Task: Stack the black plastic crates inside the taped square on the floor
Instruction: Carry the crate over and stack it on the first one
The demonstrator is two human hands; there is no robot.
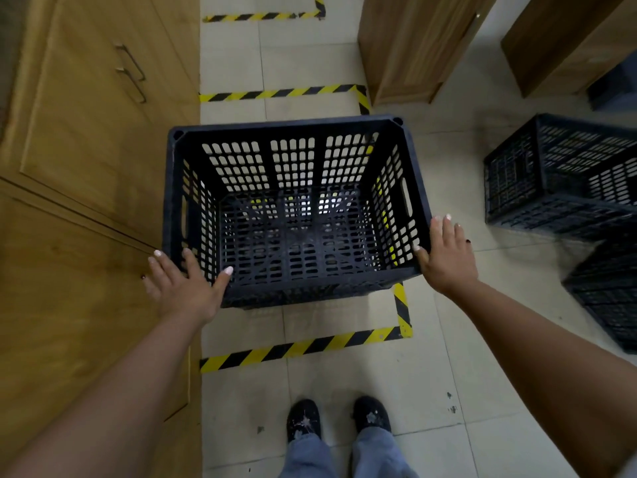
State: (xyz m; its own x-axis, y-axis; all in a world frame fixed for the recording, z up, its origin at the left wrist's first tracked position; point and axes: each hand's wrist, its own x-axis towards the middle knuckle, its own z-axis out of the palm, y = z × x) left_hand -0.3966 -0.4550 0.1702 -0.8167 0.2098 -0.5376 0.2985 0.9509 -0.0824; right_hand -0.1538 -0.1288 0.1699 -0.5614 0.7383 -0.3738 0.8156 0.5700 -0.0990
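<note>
1. Progress looks early: one black crate [296,208] stands upright and open-topped inside the taped square [303,346] on the floor, its near wall set back from the near tape line and its far rim close to the far tape line. Whether a second crate sits beneath it cannot be told from this angle.
2. Two more black crates wait outside the square, well apart to the right: the tipped crate [558,174] lies on its side on the tiles, and the dark crate [610,298] lies nearer the frame edge, partly cut off and blurred.
3. Remaining work, as I judge it, is to fetch those two and set them onto the crate in the square.
4. Left hand [182,284] is at the near left corner of the crate, fingers straight and spread over the rim, thumb reaching along the near wall; it touches rather than grips.
5. Right hand [444,257] lies flat against the outside of the right wall near the near corner, fingers straight and pointing away from the body, holding nothing.
6. Both arms reach forward and down, roughly symmetrical, flanking the crate.
7. Wooden cabinets [86,167] run along the left, right beside the square.
</note>
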